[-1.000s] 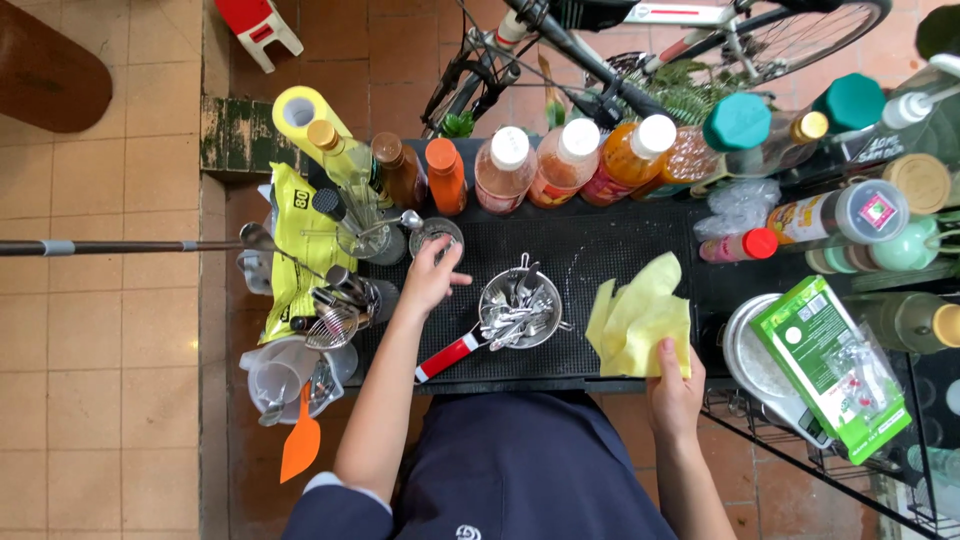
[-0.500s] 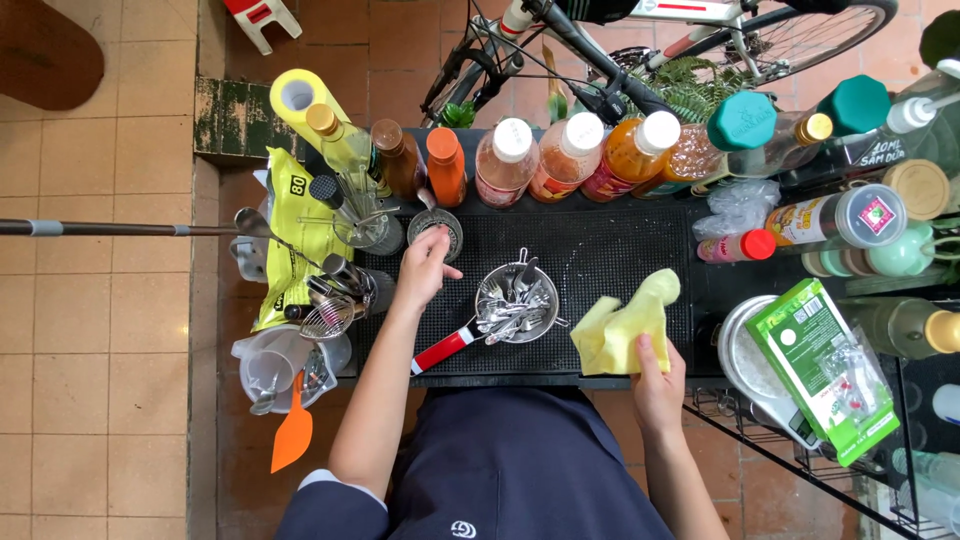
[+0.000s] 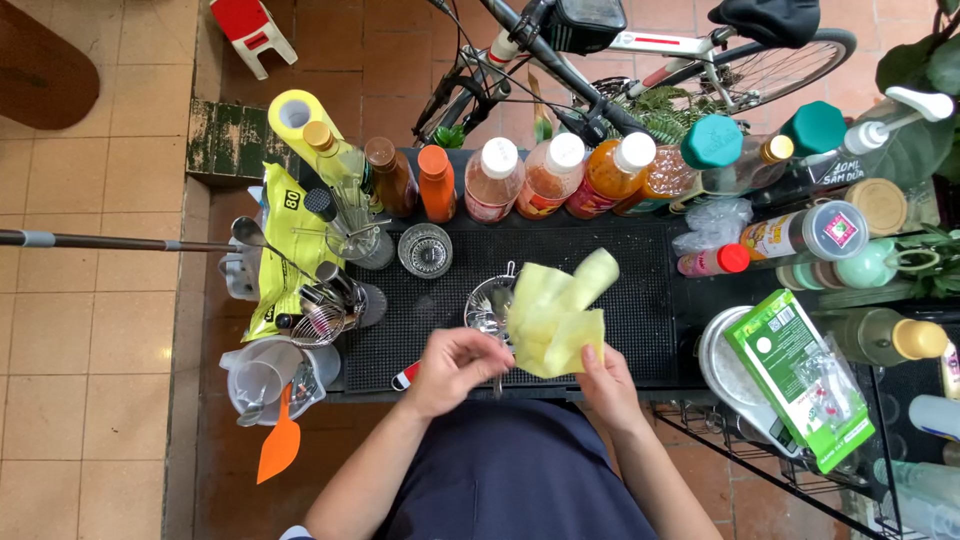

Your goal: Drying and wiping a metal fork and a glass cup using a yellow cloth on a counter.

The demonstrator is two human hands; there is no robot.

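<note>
Both hands pinch the yellow cloth (image 3: 556, 318): left hand (image 3: 455, 365), right hand (image 3: 603, 380). Draped over the metal strainer (image 3: 487, 303), it could snag and tip that strainer toward the glass cup (image 3: 425, 250) behind it.

Single head-worn view, looking straight down from above the person, fairly near; black mat (image 3: 600, 300) centre, tiled floor (image 3: 90, 330) left, bicycle (image 3: 640, 50) along top.
</note>
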